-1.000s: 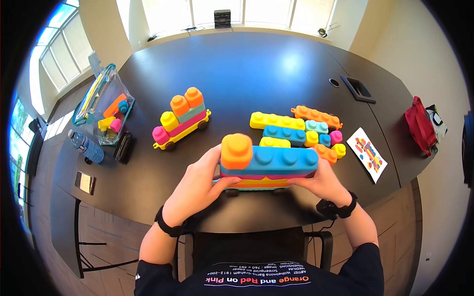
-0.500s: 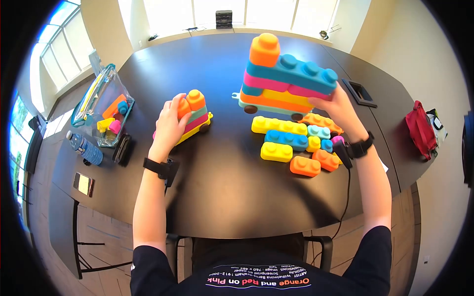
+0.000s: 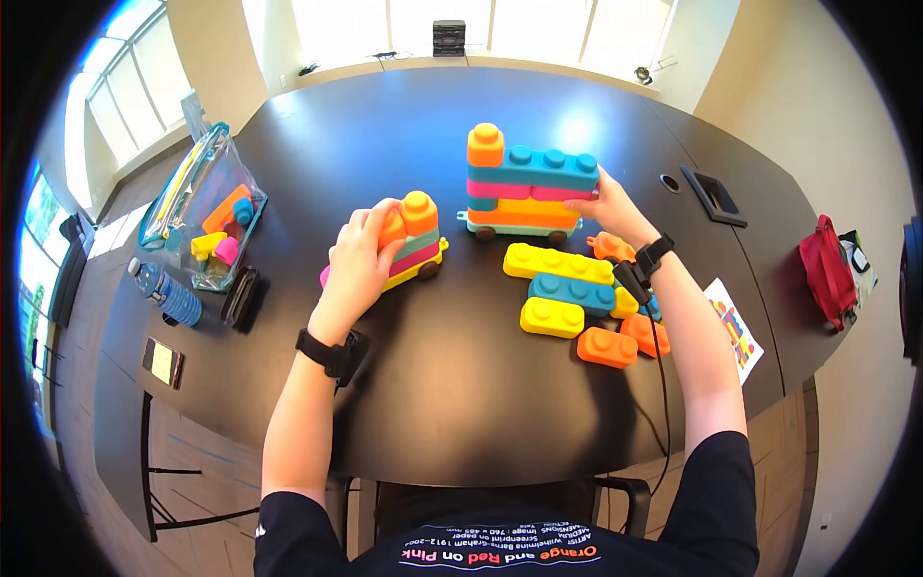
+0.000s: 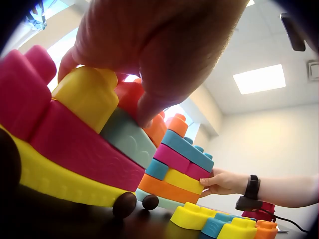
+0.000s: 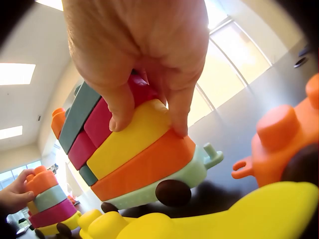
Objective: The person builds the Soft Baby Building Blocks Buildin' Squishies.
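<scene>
My left hand (image 3: 358, 252) grips the top of a toy block car (image 4: 75, 181) with a yellow wheeled base, its fingers and thumb around an orange block. Pink, yellow and grey-green blocks make up the rest of that car. To its right stands a taller block car (image 3: 529, 212), layered in pale green, orange, yellow, pink and blue, with an orange block (image 3: 486, 144) on its left end. My right hand (image 3: 612, 207) holds this car by its right end, thumb on the near side in the right wrist view. The two cars stand a short gap apart.
Loose blocks lie in front of the taller car, among them a long yellow block (image 3: 558, 262) and an orange block (image 3: 606, 348). An orange wheeled base (image 5: 284, 144) sits close by. At left are a clear bag (image 3: 252, 226) and water bottle (image 3: 168, 293); at right, a picture sheet (image 3: 748, 341).
The taller car was between both hands near me; my right hand has carried it over the loose blocks and lowered it behind them. My left hand has gripped the other car, now shifted right.
</scene>
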A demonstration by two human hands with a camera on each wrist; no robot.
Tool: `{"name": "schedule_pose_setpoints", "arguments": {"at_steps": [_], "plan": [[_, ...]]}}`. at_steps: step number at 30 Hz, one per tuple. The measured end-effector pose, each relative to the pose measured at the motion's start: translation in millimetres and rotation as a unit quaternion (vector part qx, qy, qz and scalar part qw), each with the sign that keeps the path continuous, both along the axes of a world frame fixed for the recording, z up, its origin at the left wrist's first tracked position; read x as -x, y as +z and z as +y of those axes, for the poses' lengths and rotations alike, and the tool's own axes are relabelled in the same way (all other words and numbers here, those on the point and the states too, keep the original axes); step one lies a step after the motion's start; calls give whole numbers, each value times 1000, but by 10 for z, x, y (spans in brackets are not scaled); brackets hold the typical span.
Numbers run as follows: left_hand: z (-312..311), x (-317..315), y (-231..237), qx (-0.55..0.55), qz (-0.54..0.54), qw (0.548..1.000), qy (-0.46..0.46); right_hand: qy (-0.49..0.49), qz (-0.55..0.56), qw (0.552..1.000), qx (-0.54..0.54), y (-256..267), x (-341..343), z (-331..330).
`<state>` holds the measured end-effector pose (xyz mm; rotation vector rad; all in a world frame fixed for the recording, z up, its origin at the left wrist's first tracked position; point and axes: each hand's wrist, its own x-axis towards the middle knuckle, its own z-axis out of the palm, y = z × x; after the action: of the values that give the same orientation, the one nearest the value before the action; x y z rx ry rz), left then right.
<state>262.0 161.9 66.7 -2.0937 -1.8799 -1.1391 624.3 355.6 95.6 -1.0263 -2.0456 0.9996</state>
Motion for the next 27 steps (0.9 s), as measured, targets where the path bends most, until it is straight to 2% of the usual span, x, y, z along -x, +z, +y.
{"name": "schedule_pose_setpoints", "arguments": {"at_steps": [4,15,24,27], "plan": [[-29,-14,32,18,-20,1000,1,-13,4,998,55,-56,-62,-79],[-11,-48,8,5,-10,1000,-1,-1,5,997,81,-101,-163,-308],[17,-119,11,6,-8,1000,-20,13,20,999,31,-110,-97,-359],[23,-151,3,9,-4,1000,-8,24,-14,1000,8,-36,-73,-376]]}}
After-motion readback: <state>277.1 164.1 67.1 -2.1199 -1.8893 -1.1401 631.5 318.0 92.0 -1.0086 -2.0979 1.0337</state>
